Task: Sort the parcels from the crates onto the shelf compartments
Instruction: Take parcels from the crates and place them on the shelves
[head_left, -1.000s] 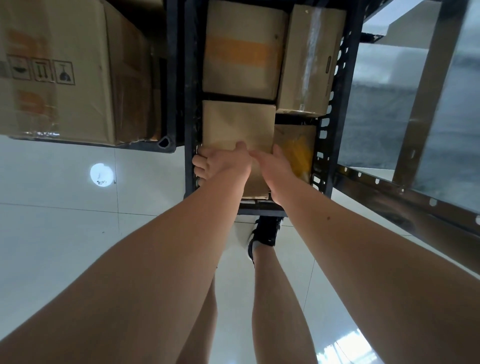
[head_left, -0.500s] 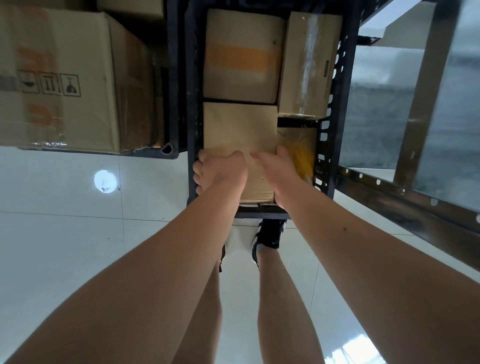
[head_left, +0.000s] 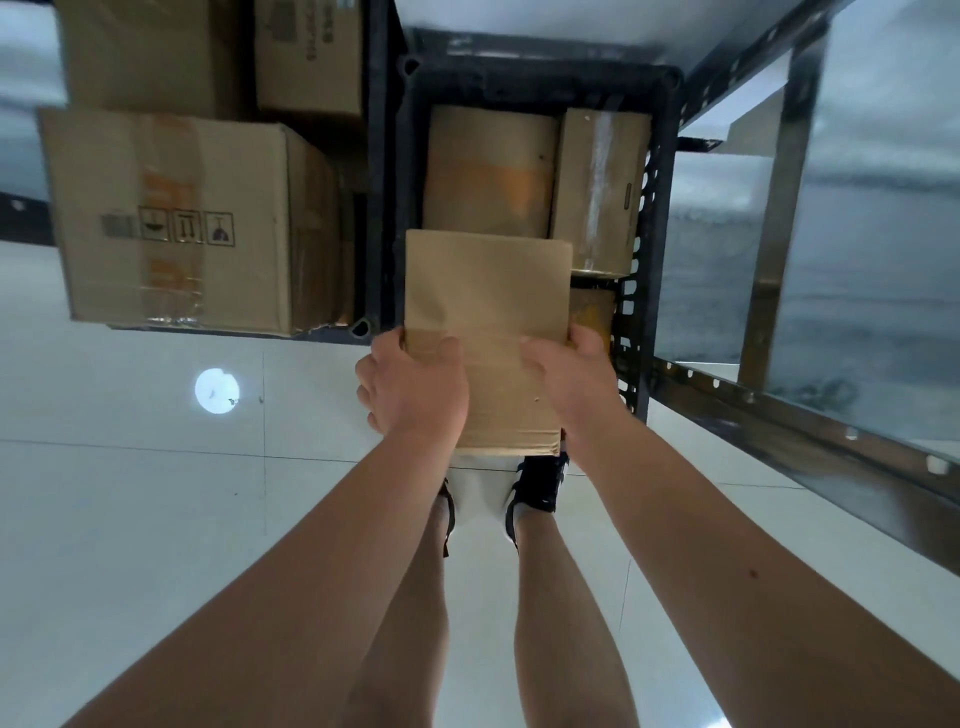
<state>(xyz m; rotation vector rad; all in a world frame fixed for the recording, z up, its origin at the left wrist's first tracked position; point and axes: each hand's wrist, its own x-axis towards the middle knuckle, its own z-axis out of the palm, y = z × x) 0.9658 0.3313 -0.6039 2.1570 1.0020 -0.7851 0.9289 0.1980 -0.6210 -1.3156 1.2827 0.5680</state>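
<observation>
A flat brown cardboard parcel is held above the near end of a black plastic crate. My left hand grips its near left edge, thumb on top. My right hand grips its near right edge in the same way. Inside the crate lie a parcel with an orange tape band, a narrow taped box and a yellowish parcel partly hidden under the held one.
A second black crate to the left holds a large cardboard box and further boxes behind. A metal shelf frame runs along the right. White tiled floor lies under my legs and shoes.
Both hands have lifted the flat parcel up out of the crate and toward me. The view has pulled back, showing the whole crate.
</observation>
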